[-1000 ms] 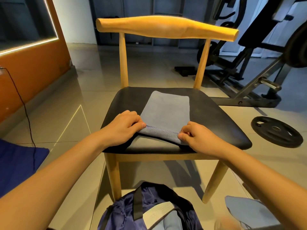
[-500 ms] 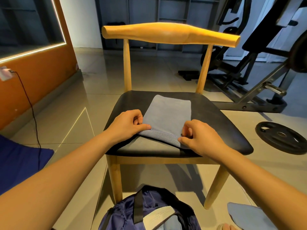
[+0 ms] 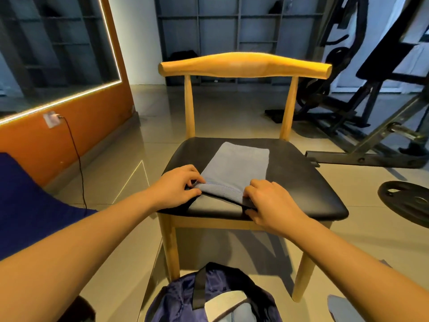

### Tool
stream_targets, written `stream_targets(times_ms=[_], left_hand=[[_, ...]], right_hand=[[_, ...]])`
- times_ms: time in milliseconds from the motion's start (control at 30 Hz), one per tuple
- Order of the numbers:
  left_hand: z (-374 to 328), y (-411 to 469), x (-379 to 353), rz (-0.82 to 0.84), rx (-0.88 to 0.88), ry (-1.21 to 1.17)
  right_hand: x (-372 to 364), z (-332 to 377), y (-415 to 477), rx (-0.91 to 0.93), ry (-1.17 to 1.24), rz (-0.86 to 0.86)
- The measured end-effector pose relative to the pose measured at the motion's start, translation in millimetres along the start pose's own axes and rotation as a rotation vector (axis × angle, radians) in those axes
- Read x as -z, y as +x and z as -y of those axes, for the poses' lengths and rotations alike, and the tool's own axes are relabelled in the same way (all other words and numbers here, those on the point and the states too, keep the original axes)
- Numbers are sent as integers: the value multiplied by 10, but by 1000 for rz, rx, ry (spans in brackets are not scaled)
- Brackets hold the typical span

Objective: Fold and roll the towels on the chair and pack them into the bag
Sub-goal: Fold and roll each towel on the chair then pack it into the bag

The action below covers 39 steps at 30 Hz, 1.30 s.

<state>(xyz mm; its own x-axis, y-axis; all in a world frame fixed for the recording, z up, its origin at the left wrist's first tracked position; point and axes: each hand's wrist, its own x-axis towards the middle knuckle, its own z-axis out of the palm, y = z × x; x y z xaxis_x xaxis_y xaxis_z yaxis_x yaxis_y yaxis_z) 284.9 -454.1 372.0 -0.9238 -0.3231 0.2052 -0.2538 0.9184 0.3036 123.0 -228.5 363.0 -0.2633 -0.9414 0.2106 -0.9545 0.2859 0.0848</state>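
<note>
Both bare forearms are stretched forward from the near edge of the view and brought together over the seat. The left hand (image 3: pixel 178 188) is laid palm-down at the near left corner of the grey-blue folded cloth towel (image 3: pixel 239 163). Its fingers are curled, and the stitched hem is pinched between thumb and fingertips. The right hand (image 3: pixel 267 201) is set at the near right corner, knuckles up, with the fingers bent over the cloth and the thumb placed below the edge, so that corner is gripped too. Between the two hands the near hem is held raised off the seat, and a dark gap is seen beneath it; the far part of the towel is spread flat.

The towel is found in the middle of the black padded seat of the light wooden chair (image 3: pixel 301 182), running from the near edge toward the backrest. On the floor below, the dark blue nylon bag (image 3: pixel 181 296) is seen open, crossed by a black strap (image 3: pixel 199 284). A pale patch (image 3: pixel 222 303) is shown in its mouth, and any print on it is too blurred to be read. A black round weight plate (image 3: pixel 406 201) is laid on the tiles at the right, and a white wall socket (image 3: pixel 51 119) is fixed to the orange wall (image 3: pixel 34 147) at the left.
</note>
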Motion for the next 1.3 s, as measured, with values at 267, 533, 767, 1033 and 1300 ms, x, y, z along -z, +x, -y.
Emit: stream_targets(times_ms=[267, 533, 767, 1033, 1300], left_hand=[[-131, 197, 78, 102, 72, 104], [56, 318, -1, 177, 72, -118], [127, 509, 132, 337, 119, -264], [171, 466, 21, 284, 176, -332], [186, 533, -13, 224, 136, -319]], right_hand=[[155, -4, 123, -81, 130, 67], [186, -133, 350, -355, 421, 156], [148, -167, 437, -487, 549, 150], [135, -234, 465, -490, 624, 194], [70, -269, 453, -507, 638, 159]])
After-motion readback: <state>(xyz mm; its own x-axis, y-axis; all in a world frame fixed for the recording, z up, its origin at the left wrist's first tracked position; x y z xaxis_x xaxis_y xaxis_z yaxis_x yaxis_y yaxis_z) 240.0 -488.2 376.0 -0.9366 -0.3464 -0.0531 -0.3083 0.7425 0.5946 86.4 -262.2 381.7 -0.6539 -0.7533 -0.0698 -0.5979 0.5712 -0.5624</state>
